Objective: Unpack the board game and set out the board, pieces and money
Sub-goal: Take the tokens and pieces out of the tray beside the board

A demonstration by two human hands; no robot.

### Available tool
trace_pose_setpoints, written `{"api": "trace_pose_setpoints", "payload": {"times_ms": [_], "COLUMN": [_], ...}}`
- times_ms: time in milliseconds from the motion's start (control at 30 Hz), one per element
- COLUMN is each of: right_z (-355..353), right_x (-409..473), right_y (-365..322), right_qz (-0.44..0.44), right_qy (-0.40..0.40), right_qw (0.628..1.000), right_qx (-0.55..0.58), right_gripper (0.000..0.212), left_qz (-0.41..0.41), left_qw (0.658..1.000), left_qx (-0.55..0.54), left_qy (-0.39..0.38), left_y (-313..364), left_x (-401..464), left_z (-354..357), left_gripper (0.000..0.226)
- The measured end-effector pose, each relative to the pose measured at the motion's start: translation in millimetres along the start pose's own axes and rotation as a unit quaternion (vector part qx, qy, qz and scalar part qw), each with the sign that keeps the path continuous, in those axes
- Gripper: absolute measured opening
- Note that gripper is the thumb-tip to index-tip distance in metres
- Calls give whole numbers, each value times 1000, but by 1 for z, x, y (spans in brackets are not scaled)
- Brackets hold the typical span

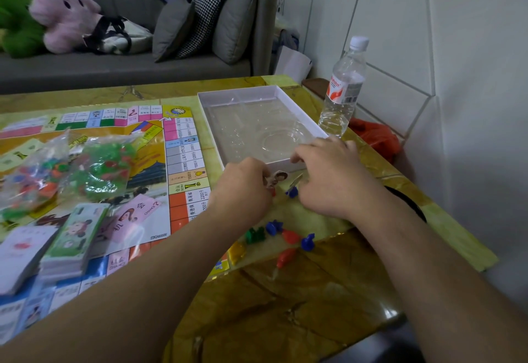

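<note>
Your left hand [243,188] pinches a thin, bendy character card [276,179] on the tabletop [328,291] beside the box [294,111], your right hand [328,174] curls by a light blue base [293,192]; hold the card's lower edge.

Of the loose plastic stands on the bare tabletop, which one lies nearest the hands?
The blue stand, right under the right hand beside the left hand. The other blue, green, red and yellow stands lie in a cluster closer to the camera.
</note>
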State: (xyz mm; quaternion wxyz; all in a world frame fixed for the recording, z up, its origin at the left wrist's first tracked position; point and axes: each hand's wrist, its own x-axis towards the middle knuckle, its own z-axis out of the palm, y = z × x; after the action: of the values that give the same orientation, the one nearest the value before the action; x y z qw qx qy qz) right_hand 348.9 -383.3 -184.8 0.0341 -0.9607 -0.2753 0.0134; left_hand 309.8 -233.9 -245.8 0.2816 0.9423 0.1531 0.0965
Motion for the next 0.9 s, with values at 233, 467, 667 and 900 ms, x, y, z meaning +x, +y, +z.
{"api": "trace_pose_setpoints", "payload": {"times_ms": [233, 467, 667, 900], "right_z": [-27, 11, 13, 23], "right_x": [-53, -55, -52, -41], "right_y": [-4, -7, 1, -12], "right_qz": [14, -10, 25, 22], "right_qy": [-25, -116, -24, -1], "right_qw": [994, 992, 994, 991], "right_qx": [104, 40, 108, 132], "right_gripper": [35, 19, 16, 24], "left_qz": [13, 73, 72, 44], "left_qw": [999, 990, 989, 998], "left_qx": [-32, 55, 76, -3], "left_qy": [40, -109, -107, -47], "left_y": [-6, -2, 3, -4], "left_x": [-24, -46, -44, -39], "left_z": [-23, -16, -14, -15], "left_gripper": [21, 17, 22, 30]}}
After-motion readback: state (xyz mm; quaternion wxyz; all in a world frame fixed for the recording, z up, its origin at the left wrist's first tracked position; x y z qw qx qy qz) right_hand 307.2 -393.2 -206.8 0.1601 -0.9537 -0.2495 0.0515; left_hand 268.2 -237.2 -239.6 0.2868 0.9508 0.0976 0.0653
